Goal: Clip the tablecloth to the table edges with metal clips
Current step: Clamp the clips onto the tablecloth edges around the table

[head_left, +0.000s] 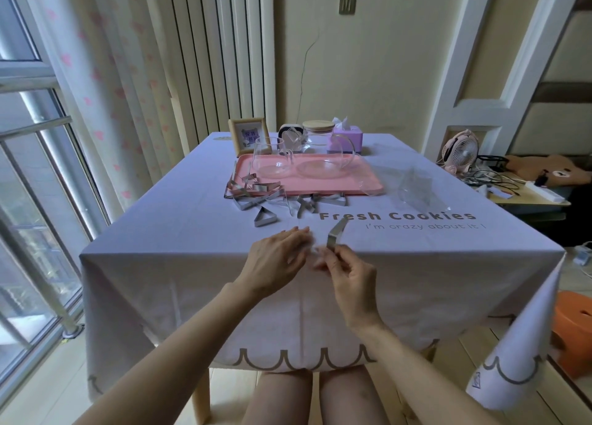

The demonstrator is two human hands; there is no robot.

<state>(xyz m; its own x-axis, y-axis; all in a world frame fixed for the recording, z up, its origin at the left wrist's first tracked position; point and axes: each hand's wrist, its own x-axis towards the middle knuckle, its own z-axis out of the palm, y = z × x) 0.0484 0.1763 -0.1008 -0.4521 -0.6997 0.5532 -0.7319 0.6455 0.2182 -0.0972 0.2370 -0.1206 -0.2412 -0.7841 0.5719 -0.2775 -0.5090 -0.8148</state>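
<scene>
The person is sitting at the near side of the table (202,389), and the pale lilac tablecloth (179,229) is lying over the whole top and hanging down in front of their knees. Their left hand (278,259) is resting on the cloth right at the near edge, fingers stretched out fairly straight and pressing the fabric flat, gripping nothing. Just beside it, the right hand (349,280) is pinching the lower end of one metal clip (336,233) between thumb and curled fingers; the clip is standing tilted up over the table edge, its free end pointing away toward the printed words "Fresh Cookies". Whether it is already biting onto the edge, I cannot tell from here. The spare clips (272,200) are lying in a loose heap further back on the cloth, touching the near rim of a pink tray (320,190). Two glass mugs (270,160) are standing in that tray, and behind it a glass jar (318,134) with a wooden lid, a purple tissue box (349,137) and a small picture frame (247,136) are lining the far edge. A crumpled clear plastic bag (416,184) is lying to the right of the tray.
</scene>
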